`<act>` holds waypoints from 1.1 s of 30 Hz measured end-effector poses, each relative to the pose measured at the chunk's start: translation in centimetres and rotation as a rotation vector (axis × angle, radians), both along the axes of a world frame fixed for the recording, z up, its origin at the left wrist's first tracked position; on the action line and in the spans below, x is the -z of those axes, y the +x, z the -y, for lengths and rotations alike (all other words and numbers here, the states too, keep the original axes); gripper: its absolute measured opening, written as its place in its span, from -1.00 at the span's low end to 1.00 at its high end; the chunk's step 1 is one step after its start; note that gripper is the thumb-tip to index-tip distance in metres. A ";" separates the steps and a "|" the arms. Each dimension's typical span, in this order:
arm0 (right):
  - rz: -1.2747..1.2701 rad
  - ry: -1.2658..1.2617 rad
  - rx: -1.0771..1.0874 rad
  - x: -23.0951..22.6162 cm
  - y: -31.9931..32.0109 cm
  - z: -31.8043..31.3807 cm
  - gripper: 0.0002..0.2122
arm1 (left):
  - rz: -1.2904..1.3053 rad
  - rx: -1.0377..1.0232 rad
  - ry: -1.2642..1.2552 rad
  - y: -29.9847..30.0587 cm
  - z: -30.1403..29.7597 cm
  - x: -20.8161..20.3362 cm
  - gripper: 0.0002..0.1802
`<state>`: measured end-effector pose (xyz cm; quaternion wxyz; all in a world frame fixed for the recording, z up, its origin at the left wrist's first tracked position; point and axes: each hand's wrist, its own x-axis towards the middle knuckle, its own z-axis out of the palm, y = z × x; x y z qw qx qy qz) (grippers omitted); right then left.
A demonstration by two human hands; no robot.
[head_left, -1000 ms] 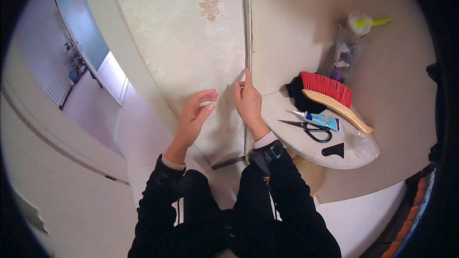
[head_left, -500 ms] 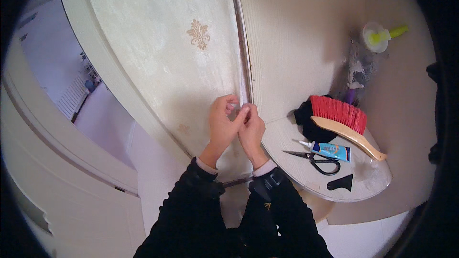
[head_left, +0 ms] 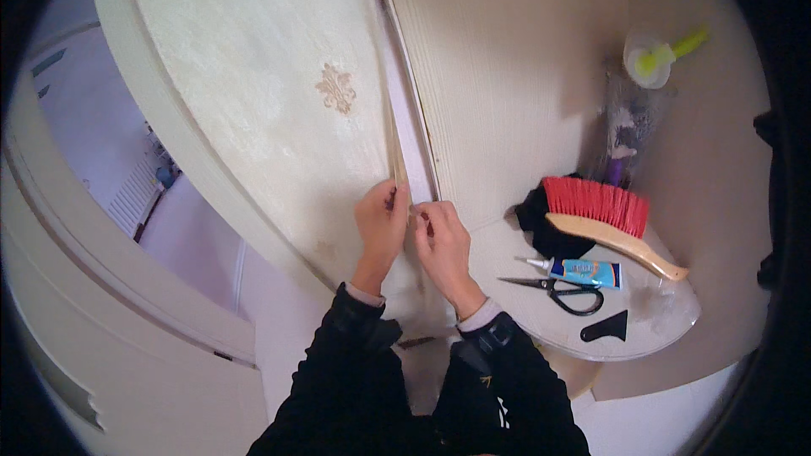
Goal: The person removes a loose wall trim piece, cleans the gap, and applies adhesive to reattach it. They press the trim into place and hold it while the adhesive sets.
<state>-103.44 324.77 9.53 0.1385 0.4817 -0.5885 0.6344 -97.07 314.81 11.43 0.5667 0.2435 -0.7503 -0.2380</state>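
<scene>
Cream wallpaper [head_left: 253,93] with tan damask motifs covers the wall in front of me. Its right edge stands loose beside a wooden panel [head_left: 507,67], and a pale strip of bare wall [head_left: 411,137] shows between them. My left hand [head_left: 378,228] is closed on the loose wallpaper edge, thumb upward along it. Just right of it, my right hand [head_left: 446,252] has its fingers pinched together at the lower part of the same edge. What the right fingertips hold is too small to make out.
On the rounded shelf [head_left: 549,338] at right lie black-handled scissors [head_left: 576,298], a blue tube with a white nozzle [head_left: 587,272], a black scraper [head_left: 605,327], a red-bristled brush [head_left: 621,245] and a black cloth [head_left: 549,228]. Behind stands a clear-wrapped item [head_left: 627,131]. A doorway opens at left.
The wallpaper edge has been pulled leftward off the wall, widening the pale gap. My hands, close together before, have moved apart, the right one lower and rightward. My view has shifted slightly.
</scene>
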 end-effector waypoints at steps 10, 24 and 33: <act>-0.309 -0.167 0.069 -11.8 -2.3 -1.9 -0.83 | 0.036 0.065 -0.060 0.8 0.2 -0.5 -0.88; -0.875 -0.166 0.476 -21.9 -4.5 2.7 -0.73 | 0.050 0.151 -0.217 2.8 0.2 -2.2 -0.85; -1.144 -0.041 0.498 -23.4 -4.9 1.1 -0.83 | 0.058 0.164 -0.305 2.0 -0.1 -2.4 -0.40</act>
